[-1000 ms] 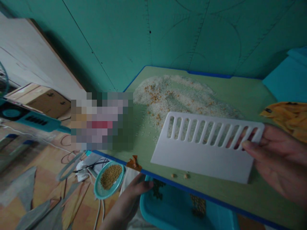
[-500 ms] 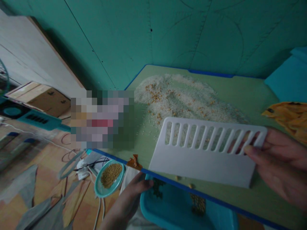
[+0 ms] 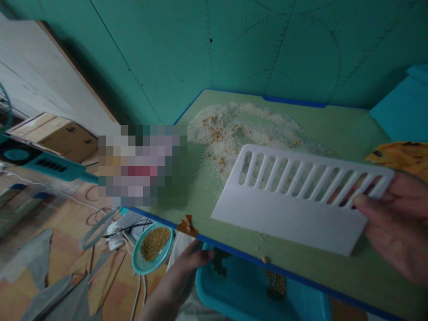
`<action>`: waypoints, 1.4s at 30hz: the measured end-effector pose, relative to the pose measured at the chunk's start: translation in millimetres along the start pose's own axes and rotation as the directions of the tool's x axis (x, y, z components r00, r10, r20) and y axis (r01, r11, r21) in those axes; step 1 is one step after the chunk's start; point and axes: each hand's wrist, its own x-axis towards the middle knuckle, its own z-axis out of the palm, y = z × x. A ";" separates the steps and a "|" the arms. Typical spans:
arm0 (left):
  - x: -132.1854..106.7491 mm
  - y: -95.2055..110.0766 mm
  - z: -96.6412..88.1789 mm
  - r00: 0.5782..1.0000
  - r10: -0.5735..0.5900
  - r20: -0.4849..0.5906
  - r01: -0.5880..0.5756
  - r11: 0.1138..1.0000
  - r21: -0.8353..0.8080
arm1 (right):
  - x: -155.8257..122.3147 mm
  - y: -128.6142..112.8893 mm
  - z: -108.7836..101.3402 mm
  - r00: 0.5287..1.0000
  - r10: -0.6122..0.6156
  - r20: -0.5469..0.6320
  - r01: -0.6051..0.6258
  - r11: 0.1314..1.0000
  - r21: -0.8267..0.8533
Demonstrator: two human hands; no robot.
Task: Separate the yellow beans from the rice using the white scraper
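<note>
My right hand [image 3: 394, 218] pinches one end of a white plastic scraper [image 3: 287, 223] with a row of slots, thumb in front and fingers behind. The scraper leans over the pale green tabletop [image 3: 200, 196], its solid long edge towards me. Behind it spreads white rice [image 3: 214, 113] mixed with yellow soybeans [image 3: 216, 131]. A single bean [image 3: 265, 259] lies at the table's near edge. Below that edge, my left hand [image 3: 194, 261] grips the left rim of a blue basin [image 3: 240, 294]; its fingers are partly hidden. Some beans [image 3: 277, 285] and something dark lie in the basin.
A round teal dish of beans [image 3: 155, 245] sits lower left, near cables. Brown tape [image 3: 187, 225] sticks to the table edge. An orange cloth [image 3: 401, 156] and a blue object [image 3: 401, 107] lie at right. A pixelated patch hides the table's left end. Green wall stands behind.
My right hand has moved the scraper rightward and slightly away from me, tilting it more. One bean near the table edge no longer shows, and a few rice grains are uncovered. My left hand stays put.
</note>
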 end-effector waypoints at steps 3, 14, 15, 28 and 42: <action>-0.1 -0.3 -1.1 1.000 -0.003 -0.006 0.003 1.000 0.016 | 3.7 -3.3 3.7 0.999 0.033 0.000 -0.033 0.995 0.093; -0.2 1.2 0.2 1.000 -0.012 -0.003 0.012 1.000 0.015 | 7.8 -1.1 2.2 1.000 0.030 -0.003 -0.030 0.993 0.116; 0.1 1.6 0.3 1.000 -0.011 -0.002 0.011 1.000 0.020 | 7.5 -1.3 3.0 0.999 0.035 -0.002 -0.035 0.992 0.120; 0.6 1.9 -0.3 0.999 -0.024 0.037 0.023 0.999 0.025 | -1.3 1.2 2.1 0.975 0.113 0.191 -0.136 0.984 0.115; 1.2 -5.5 -5.4 0.996 0.074 -0.048 -0.070 0.994 0.089 | -4.6 8.1 0.5 0.909 0.294 0.296 -0.345 0.928 0.139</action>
